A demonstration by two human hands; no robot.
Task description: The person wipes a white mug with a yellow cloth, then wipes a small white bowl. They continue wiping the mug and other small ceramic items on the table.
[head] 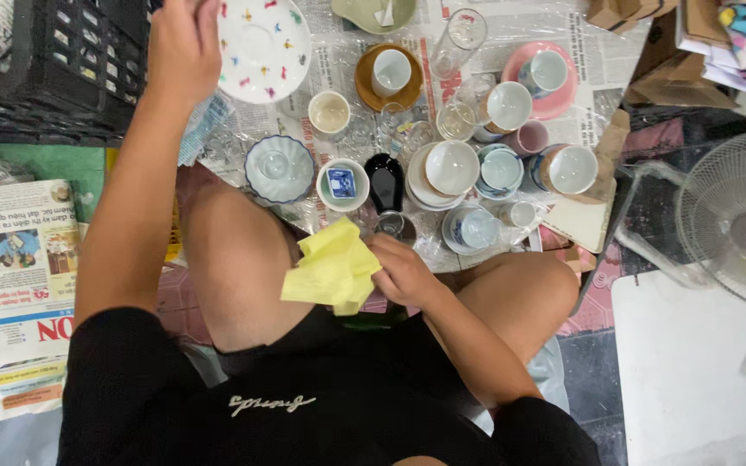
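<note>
The right hand (403, 272) sits low between the person's knees, fingers curled shut on a yellow cloth (332, 267). The cloth bunches out to the left of the fist and hangs over the inner thigh. The right forearm runs back from the wrist toward the lower right, elbow bent, the arm resting along the right leg.

The left hand (185, 39) is stretched far forward, the arm nearly straight from the shoulder up the left side of the view. Its back faces the camera and the fingers are closed on the left rim of a white plate (265, 43) with small coloured marks, which lies at the top edge of the spread, beside a black crate (62, 60).

Just ahead of the right hand stands a small glass (393, 226), and behind that a black dish (384, 181). To its left are a white cup with a blue square (343, 184) and a pale blue scalloped saucer (279, 167). To the right cluster white bowls and cups, among them a bowl on stacked plates (451, 168). Farther off are a cup on a brown saucer (388, 76), a cup on a pink saucer (547, 76) and a tall glass (458, 39). All stand on clear plastic over newspaper. A fan (736, 216) is at the right, and more newspaper (15, 267) lies at the left.
</note>
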